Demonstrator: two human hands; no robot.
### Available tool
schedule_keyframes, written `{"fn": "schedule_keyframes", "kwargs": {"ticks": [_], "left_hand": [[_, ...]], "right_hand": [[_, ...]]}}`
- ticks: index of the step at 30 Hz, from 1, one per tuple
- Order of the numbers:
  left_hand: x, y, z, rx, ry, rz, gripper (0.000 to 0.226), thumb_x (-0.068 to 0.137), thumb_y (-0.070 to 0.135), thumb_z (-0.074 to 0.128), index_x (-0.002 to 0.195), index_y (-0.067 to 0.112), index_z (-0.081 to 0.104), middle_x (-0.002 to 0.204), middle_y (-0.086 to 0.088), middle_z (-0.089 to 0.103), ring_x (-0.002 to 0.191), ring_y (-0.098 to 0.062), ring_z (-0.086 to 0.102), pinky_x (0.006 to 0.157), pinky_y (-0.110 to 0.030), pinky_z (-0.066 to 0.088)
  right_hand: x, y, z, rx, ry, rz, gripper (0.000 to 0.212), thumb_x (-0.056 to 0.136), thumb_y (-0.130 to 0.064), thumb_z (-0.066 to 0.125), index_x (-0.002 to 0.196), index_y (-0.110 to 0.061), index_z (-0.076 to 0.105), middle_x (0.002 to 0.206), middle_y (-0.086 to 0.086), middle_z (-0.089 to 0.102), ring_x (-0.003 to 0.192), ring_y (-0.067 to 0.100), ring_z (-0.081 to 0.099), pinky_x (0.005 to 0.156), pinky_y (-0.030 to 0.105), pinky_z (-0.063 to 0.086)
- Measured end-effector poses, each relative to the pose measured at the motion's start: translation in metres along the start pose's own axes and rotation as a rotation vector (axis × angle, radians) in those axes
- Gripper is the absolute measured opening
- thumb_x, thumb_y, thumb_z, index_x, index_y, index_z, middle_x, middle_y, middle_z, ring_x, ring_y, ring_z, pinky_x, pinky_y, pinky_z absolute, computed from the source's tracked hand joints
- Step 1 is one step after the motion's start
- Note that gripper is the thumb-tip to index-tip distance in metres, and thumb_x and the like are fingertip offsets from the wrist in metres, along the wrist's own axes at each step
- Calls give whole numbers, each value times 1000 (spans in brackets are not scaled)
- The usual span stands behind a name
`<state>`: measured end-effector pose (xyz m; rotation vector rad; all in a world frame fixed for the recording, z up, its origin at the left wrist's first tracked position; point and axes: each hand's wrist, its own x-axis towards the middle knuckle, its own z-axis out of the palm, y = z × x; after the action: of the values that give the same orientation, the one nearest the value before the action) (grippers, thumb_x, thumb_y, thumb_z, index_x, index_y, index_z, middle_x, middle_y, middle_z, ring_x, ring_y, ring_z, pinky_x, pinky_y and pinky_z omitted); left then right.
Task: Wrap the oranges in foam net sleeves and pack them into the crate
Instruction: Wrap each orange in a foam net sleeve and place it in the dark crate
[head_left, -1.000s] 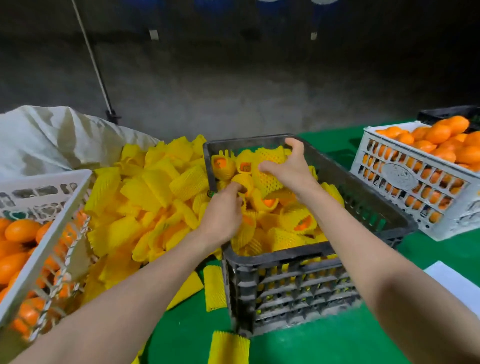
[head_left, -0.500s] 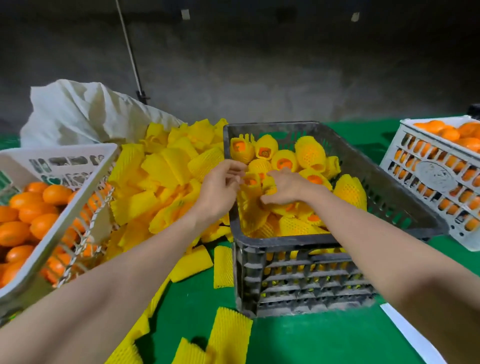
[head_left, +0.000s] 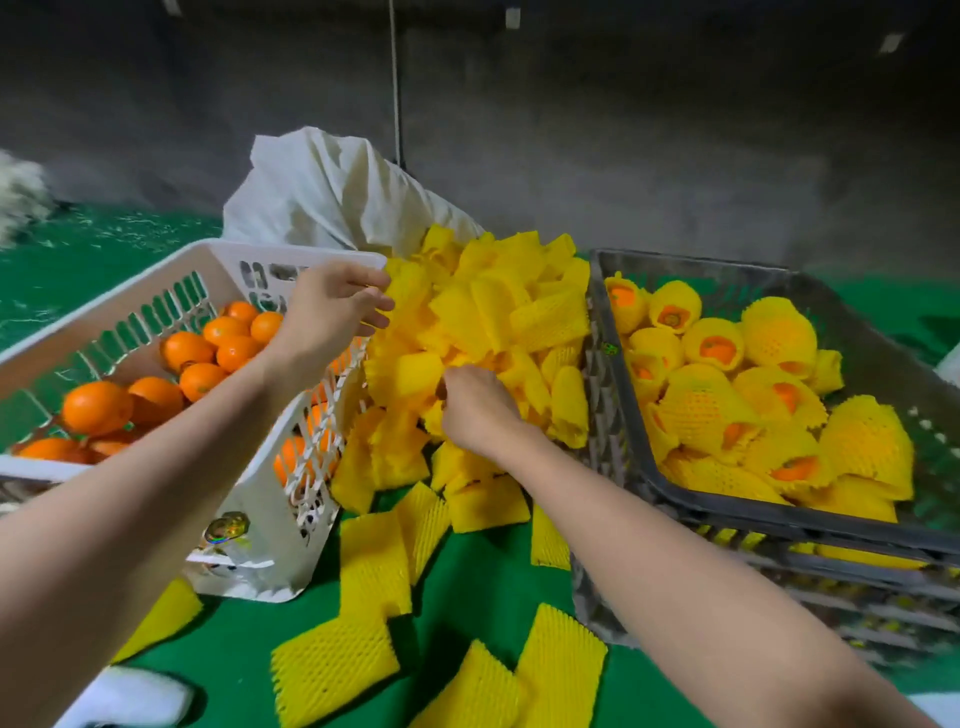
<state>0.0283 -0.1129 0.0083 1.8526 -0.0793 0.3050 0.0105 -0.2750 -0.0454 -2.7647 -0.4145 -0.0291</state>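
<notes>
Head view.
- Left hand: fingers loosely extended and holding nothing. It is hovering over the right rim of the white basket.
- Right hand: knuckles up, fingers digging into the sleeve pile. Whether it is pinching a sleeve cannot be told.
- Bare oranges: about ten are showing on top, with more behind the slats. They are lying in the basket, left of and below the left hand, which is the nearer one.
- Sleeve pile: one heap, past counting, sitting between the basket and the grey crate.
- Flat sleeves: about eight are lying on the green desk.
- Wrapped oranges: about a dozen are lying in the crate, right of the right hand.
- White sack: one, slumping behind the heap.
</notes>
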Motion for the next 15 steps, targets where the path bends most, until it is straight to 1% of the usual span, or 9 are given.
{"fn": "schedule_keyframes", "kwargs": {"ticks": [2, 5, 7, 10, 12, 13, 15], "left_hand": [[-6, -12, -25, 9, 26, -16, 16, 97, 5, 50, 90, 15, 61, 77, -2, 67, 60, -8, 64, 61, -22, 52], [-14, -30, -53, 35, 53, -34, 20, 97, 8, 53, 86, 22, 62, 79, -1, 67, 64, -9, 65, 61, -23, 52], [-16, -41, -67, 51, 48, -51, 17, 97, 11, 53, 89, 23, 61, 84, -1, 68, 70, -13, 65, 63, -24, 51], [-16, -54, -85, 72, 44, -68, 16, 96, 11, 55, 88, 23, 62, 83, -2, 68, 73, -16, 65, 64, -27, 51], [-15, -61, -99, 103, 25, -72, 17, 96, 11, 56, 86, 24, 61, 83, -3, 68, 72, -13, 65, 62, -24, 49], [-14, -64, -105, 109, 14, -72, 18, 96, 11, 56, 86, 25, 61, 84, -3, 67, 72, -12, 65, 62, -23, 48], [-12, -68, -117, 118, 9, -67, 16, 95, 12, 57, 87, 25, 61, 88, -3, 67, 75, -13, 65, 63, -22, 47]], "right_hand": [[12, 6, 30, -142, -109, -7, 27, 86, -1, 50, 111, 2, 57, 122, 21, 55, 117, 36, 49, 87, 39, 44], [33, 13, 67, -320, -106, -86, 33, 86, 0, 44, 118, -4, 53, 127, 16, 50, 123, 32, 40, 91, 39, 40], [49, 15, 84, -470, -123, -132, 37, 88, -4, 44, 125, -9, 49, 131, 15, 45, 126, 32, 35, 94, 40, 36], [68, 24, 97, -596, -139, -99, 36, 91, -11, 44, 127, -16, 51, 132, 15, 45, 127, 31, 37, 96, 39, 35], [76, 30, 97, -564, -74, -50, 31, 93, -12, 41, 120, -14, 57, 128, 14, 51, 123, 29, 43, 95, 37, 38], [78, 31, 93, -467, -3, -22, 29, 93, -12, 42, 116, -11, 59, 125, 14, 53, 120, 29, 45, 94, 36, 39], [79, 23, 78, -134, 222, 45, 24, 92, -14, 48, 108, -6, 63, 117, 16, 58, 114, 30, 50, 93, 36, 38]]}}
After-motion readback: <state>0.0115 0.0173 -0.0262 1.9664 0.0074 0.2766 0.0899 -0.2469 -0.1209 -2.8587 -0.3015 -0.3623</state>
